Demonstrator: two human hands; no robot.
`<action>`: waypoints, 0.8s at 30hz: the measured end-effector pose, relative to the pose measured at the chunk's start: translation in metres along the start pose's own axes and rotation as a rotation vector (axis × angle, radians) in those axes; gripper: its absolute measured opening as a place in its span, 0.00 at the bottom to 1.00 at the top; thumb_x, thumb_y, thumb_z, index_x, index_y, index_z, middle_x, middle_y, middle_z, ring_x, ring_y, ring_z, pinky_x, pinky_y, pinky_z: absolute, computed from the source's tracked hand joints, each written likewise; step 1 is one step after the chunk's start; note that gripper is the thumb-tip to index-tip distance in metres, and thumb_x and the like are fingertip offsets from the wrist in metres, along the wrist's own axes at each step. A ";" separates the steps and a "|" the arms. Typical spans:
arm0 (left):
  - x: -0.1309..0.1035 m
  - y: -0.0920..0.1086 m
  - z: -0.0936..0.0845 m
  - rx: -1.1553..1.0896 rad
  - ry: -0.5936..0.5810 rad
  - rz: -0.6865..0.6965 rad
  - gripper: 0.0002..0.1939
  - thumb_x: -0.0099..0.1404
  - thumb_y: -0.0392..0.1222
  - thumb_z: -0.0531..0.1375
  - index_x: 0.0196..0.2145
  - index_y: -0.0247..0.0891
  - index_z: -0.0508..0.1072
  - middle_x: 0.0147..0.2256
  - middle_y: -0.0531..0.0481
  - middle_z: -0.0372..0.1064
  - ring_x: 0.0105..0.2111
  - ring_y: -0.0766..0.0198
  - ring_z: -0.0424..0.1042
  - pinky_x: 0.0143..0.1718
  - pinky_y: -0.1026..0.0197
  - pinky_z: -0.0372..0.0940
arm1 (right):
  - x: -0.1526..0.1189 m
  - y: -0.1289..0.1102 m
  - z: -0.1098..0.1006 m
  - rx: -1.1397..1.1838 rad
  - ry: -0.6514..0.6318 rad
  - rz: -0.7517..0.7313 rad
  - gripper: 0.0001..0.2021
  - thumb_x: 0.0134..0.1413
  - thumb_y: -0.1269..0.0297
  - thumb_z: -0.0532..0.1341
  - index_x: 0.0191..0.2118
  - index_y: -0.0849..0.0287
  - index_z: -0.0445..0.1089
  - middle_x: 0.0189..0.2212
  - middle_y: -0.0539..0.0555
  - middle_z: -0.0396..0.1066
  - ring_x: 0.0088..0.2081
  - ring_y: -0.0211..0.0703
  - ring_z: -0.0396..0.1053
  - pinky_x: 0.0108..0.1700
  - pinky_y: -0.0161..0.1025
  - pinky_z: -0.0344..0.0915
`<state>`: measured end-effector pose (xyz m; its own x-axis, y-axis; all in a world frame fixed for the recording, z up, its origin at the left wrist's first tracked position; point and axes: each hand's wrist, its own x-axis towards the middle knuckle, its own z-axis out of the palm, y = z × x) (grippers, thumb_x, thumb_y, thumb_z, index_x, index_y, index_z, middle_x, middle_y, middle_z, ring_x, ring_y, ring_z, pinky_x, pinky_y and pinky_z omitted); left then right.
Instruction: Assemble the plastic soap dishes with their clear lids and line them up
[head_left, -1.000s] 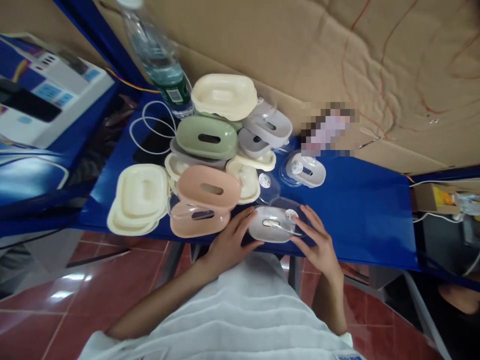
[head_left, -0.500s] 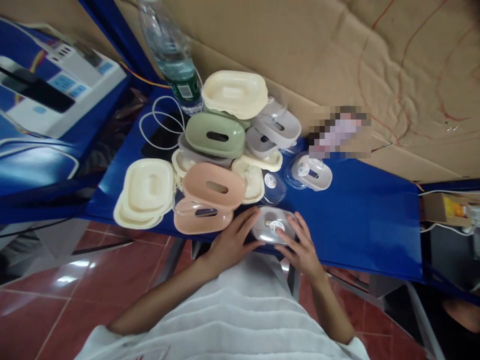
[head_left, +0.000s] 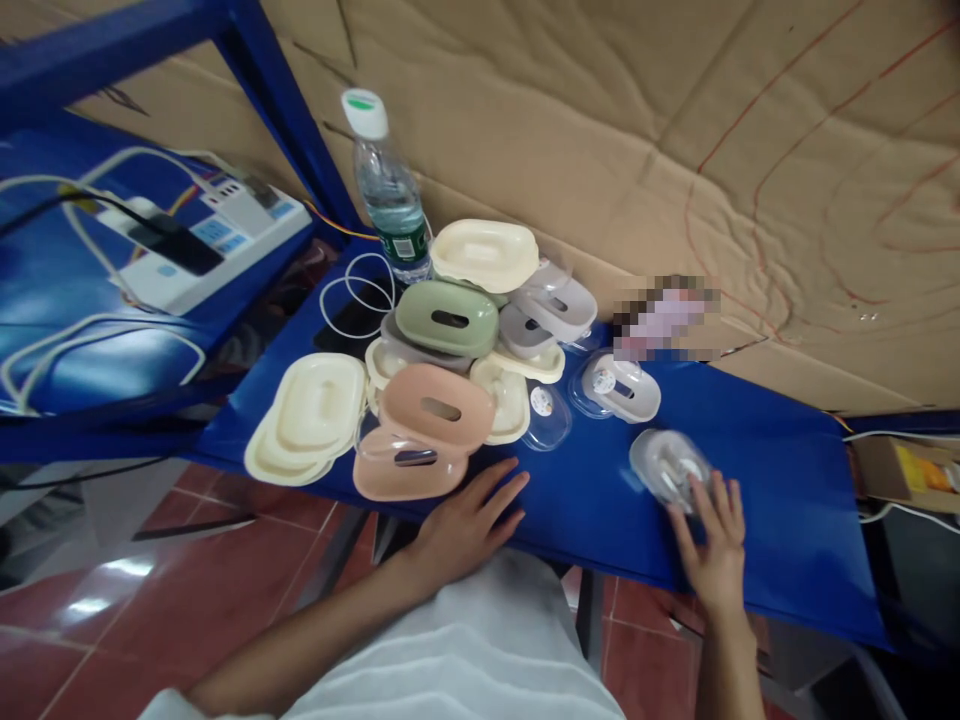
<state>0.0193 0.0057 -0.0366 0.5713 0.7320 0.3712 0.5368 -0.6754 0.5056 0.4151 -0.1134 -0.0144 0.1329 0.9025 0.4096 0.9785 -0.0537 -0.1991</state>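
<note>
A grey soap dish with a clear lid (head_left: pixel 667 468) is on the blue table, its outline smeared by motion. My right hand (head_left: pixel 712 540) grips its right end, with fingertips on the lid and the thumb at the near side. My left hand (head_left: pixel 472 520) rests at the table's front edge, fingers spread and holding nothing. Just beyond it lie two peach slotted trays (head_left: pixel 405 478), one partly over the other. A loose clear lid with a round sticker (head_left: pixel 547 420) lies beyond my left fingertips. Farther right is a pale slotted tray (head_left: pixel 641 395) leaning on another clear lid.
Cream trays (head_left: pixel 315 400) are stacked at the left. A green slotted tray (head_left: pixel 442 318) tops the middle pile, with another cream tray (head_left: pixel 484 255) behind. A water bottle (head_left: pixel 394 200) stands at the back beside a white cable (head_left: pixel 352 290). Cardboard (head_left: pixel 570 150) lines the back.
My right hand has carried the lidded soap dish to the right, away from my left hand. My left hand has let go of it and stays near the front edge. The view has shifted slightly.
</note>
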 end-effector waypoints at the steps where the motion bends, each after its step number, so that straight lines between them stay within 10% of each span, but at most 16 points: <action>1: 0.000 0.000 0.001 0.006 0.004 0.004 0.24 0.79 0.44 0.59 0.69 0.40 0.68 0.64 0.40 0.73 0.61 0.54 0.78 0.58 0.57 0.77 | 0.012 0.008 -0.001 -0.081 0.043 0.015 0.34 0.70 0.53 0.66 0.77 0.41 0.58 0.78 0.61 0.54 0.78 0.79 0.46 0.71 0.84 0.51; 7: 0.001 0.005 0.004 0.061 0.045 -0.021 0.21 0.79 0.40 0.59 0.66 0.38 0.71 0.68 0.39 0.69 0.62 0.53 0.77 0.55 0.59 0.78 | 0.089 -0.057 0.022 0.100 -0.040 -0.158 0.33 0.75 0.59 0.60 0.79 0.50 0.52 0.73 0.66 0.63 0.75 0.67 0.59 0.72 0.67 0.61; 13: 0.001 0.007 0.006 0.058 0.088 -0.054 0.20 0.79 0.39 0.58 0.65 0.37 0.72 0.66 0.37 0.71 0.63 0.52 0.76 0.55 0.58 0.79 | 0.092 -0.164 0.053 0.255 -0.324 -0.501 0.26 0.76 0.62 0.59 0.75 0.48 0.62 0.70 0.57 0.68 0.71 0.53 0.66 0.71 0.58 0.64; 24: 0.003 0.003 0.003 0.047 0.098 0.042 0.14 0.78 0.37 0.59 0.58 0.35 0.76 0.60 0.37 0.75 0.59 0.51 0.79 0.59 0.53 0.78 | 0.112 -0.073 0.052 -0.047 -0.138 -0.050 0.31 0.78 0.52 0.55 0.77 0.60 0.56 0.72 0.68 0.64 0.73 0.66 0.59 0.69 0.66 0.60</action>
<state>0.0245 0.0059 -0.0366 0.5320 0.7065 0.4667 0.5435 -0.7076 0.4515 0.3502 0.0140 -0.0008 0.0636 0.9546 0.2910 0.9902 -0.0239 -0.1379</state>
